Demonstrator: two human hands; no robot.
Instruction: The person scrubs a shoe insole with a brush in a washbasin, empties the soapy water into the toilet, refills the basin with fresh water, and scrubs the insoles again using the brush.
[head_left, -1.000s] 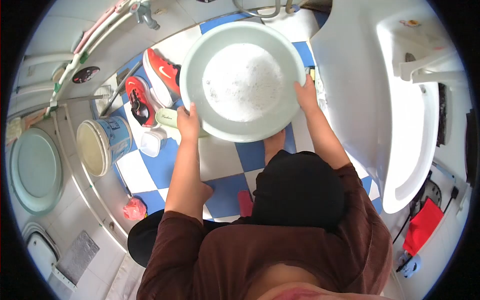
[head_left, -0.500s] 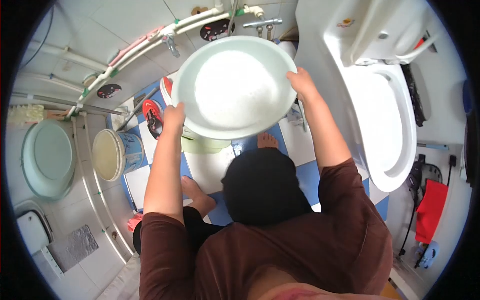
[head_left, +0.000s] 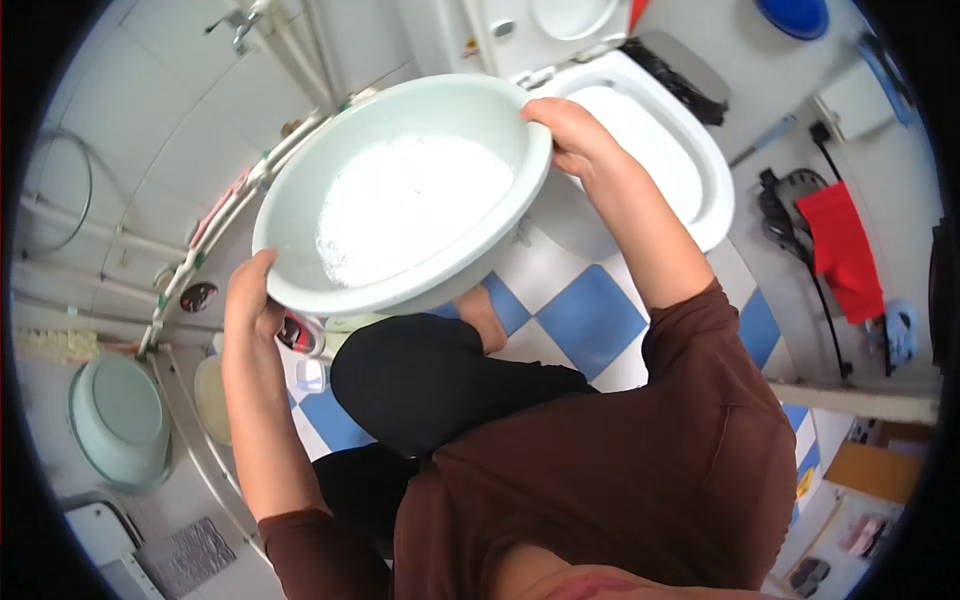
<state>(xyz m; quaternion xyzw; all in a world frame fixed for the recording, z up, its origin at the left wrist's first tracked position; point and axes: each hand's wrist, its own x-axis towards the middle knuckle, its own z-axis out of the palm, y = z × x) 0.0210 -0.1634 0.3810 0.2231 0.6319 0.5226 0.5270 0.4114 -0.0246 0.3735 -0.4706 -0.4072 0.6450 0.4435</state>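
A large pale green wash basin [head_left: 300, 185] is held up in front of me, tilted with its right side higher. White, foamy liquid [head_left: 415, 205] covers its bottom. My left hand [head_left: 255, 292] is closed on the lower left rim. At the upper right rim, my right hand [head_left: 575, 138] grips with the thumb over the edge; the fingers beneath are partly hidden. Behind the right hand stands a white toilet [head_left: 712, 205] with its lid up, and the basin's right side overlaps it in view.
Blue and white floor tiles [head_left: 592, 315] lie below. A second green basin [head_left: 120, 420] hangs on the left wall near a bucket [head_left: 212, 400] and white pipes [head_left: 215, 225]. A red and black shoe [head_left: 298, 335] sits beneath the held basin. A red cloth [head_left: 845, 255] hangs at right.
My view and body have turned right, toward the toilet. The basin has come along in both hands, its right side now overlapping the toilet in view, and it is tilted more.
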